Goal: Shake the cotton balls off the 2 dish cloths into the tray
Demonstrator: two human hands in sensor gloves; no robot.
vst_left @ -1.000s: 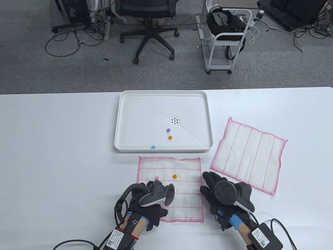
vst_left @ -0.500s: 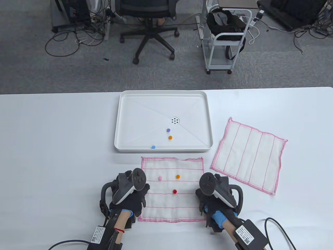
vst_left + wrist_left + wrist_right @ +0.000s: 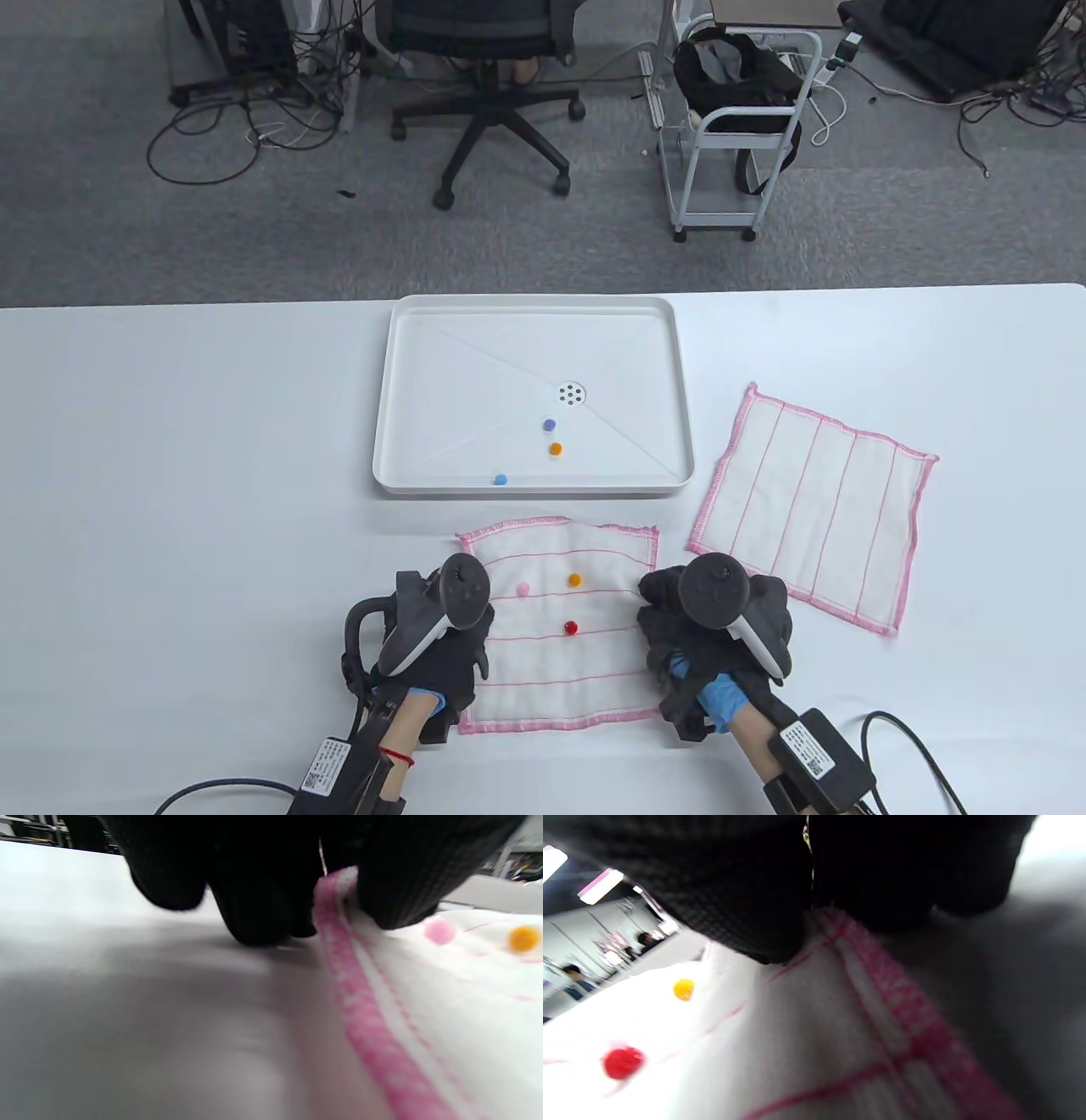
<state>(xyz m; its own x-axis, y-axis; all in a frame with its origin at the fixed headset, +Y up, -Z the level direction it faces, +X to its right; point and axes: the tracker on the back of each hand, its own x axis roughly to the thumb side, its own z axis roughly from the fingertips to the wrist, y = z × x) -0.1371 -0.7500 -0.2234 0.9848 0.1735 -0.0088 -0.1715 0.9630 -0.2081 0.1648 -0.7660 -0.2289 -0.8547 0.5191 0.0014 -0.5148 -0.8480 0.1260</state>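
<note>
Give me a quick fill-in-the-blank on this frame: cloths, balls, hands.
1. The near dish cloth carries ___ cotton balls.
2. The tray holds a purple, an orange and a ___ ball.
3. The left hand pinches the near cloth's ___ edge.
4. The far dish cloth lies to the ___ of the tray.

Missing words: three; blue; left; right

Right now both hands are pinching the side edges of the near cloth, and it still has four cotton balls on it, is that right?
Not quite: the near cloth carries three cotton balls, not four: pink, orange and red, as the table view shows. The rest holds: the left hand and right hand pinch its side edges.
</note>
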